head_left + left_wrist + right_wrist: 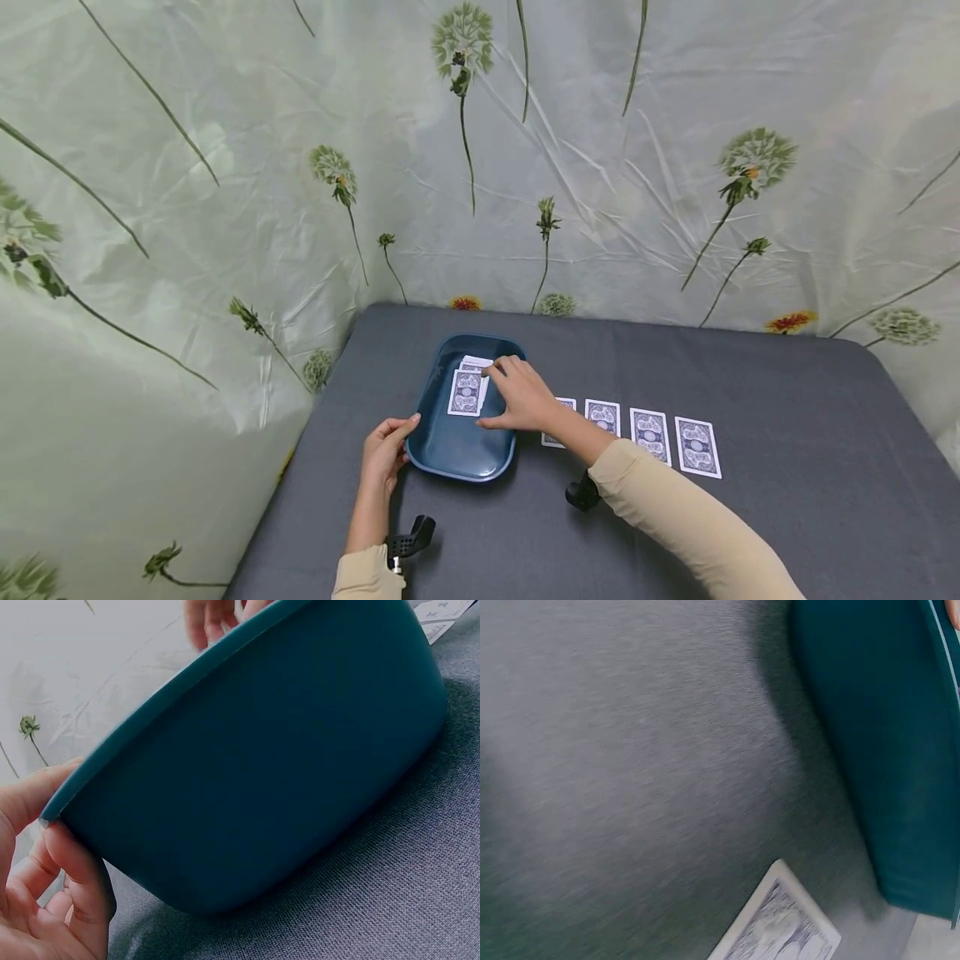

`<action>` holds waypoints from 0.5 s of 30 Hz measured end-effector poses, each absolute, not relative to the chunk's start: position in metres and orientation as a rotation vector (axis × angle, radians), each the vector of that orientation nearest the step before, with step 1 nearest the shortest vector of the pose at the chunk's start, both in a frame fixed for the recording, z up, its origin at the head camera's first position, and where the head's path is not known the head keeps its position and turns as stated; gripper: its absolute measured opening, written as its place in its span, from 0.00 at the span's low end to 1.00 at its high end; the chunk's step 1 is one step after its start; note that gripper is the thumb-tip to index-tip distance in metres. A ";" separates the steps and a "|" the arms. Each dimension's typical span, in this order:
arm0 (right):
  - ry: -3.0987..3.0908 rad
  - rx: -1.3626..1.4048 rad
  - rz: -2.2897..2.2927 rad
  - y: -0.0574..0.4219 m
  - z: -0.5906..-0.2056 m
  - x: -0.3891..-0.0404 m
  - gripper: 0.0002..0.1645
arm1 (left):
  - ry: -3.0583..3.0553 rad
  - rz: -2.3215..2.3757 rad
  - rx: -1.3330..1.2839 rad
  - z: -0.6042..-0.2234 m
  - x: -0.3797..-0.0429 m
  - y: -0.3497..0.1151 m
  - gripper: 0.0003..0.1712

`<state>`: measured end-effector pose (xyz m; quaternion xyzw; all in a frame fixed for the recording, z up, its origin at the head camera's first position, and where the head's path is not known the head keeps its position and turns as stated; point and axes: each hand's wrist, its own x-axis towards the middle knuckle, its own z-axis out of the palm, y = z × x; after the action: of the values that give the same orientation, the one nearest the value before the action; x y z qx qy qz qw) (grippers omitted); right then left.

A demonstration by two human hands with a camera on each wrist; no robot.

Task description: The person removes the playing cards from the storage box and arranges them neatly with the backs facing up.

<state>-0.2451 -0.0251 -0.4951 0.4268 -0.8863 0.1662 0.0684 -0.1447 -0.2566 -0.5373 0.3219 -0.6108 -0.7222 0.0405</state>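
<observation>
Holding tray (459, 454) | left grip (385, 450) | right grip (516, 395) at cards (465, 393) | print (698, 447) illegible

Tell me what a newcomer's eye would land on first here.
Probably the deep-blue, round-cornered tray on the dark grey cloth-covered table, its left rim pinched by the left hand while the right hand reaches in over overlapping blue-and-white patterned playing cards. Next, perhaps, the row of four similar patterned cards to the tray's right. Behind, the pale, wrinkled backdrop with big green dandelion prints also stands out.
</observation>
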 end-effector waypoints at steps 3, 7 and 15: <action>-2.758 1.258 0.451 -0.042 -0.497 -0.252 0.48 | -1.869 -2.205 0.982 -0.536 -0.145 -0.258 0.14; -2.920 1.219 0.366 -0.064 -0.499 -0.258 0.51 | -1.872 -2.202 0.977 -0.536 -0.144 -0.259 0.13; -3.041 1.139 0.294 -0.084 -0.509 -0.264 0.56 | -1.862 -2.206 0.967 -0.539 -0.145 -0.256 0.13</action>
<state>-0.2643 -0.0844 -0.5085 0.3486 -0.9310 0.0899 -0.0593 -0.1450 -0.2560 -0.5387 0.3172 -0.6110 -0.7237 0.0488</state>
